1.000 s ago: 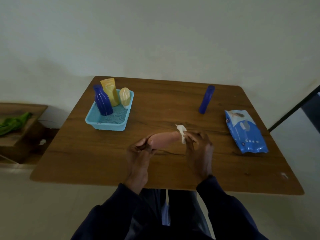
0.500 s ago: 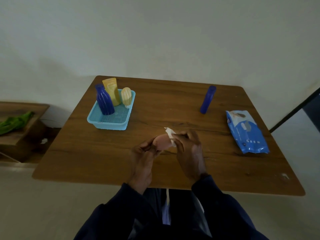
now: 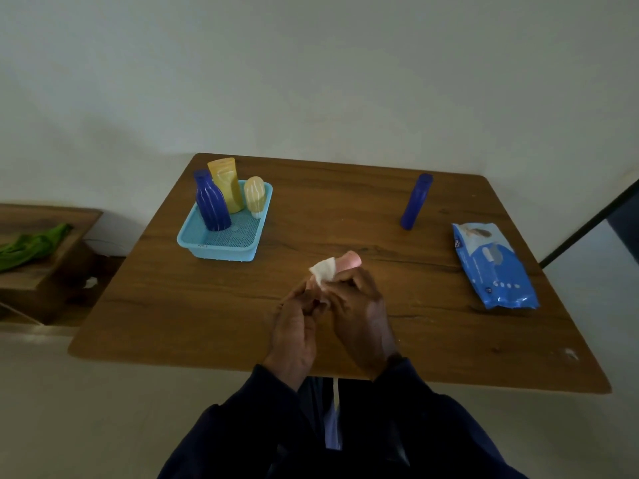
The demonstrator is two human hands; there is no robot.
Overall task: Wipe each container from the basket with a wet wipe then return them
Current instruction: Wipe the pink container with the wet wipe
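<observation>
head view. the pink container (image 3: 351, 259) is held in the air over the near middle of the table (image 3: 207, 305), well apart from the basket (image 3: 221, 249). the left hand (image 3: 294, 326) is curled round the container's near end, though that grip is partly hidden. the right hand (image 3: 359, 312) is clamped on the wipe (image 3: 323, 271), which it pinches round the container just below the tip.

change: a second ago the container lay crosswise between the hands, with the wipe at its right end. half a second ago the wipe sat nearer the middle. now the container points away from the person, only its tip shows above the fingers, and the hands are close together. the camera has also shifted a little.

reading: the wipe appears to be travelling along the body while the container is turned, so this item is probably mid-wipe and not yet ready to go back.

elsewhere: a blue bottle (image 3: 211, 202), a yellow tube (image 3: 226, 184) and a cream bottle (image 3: 255, 197) stand in the basket. a blue tube (image 3: 415, 202) stands alone on the far right of the table. the wipe pack (image 3: 494, 267) lies at the right edge. whether those four are already wiped cannot be told.
</observation>
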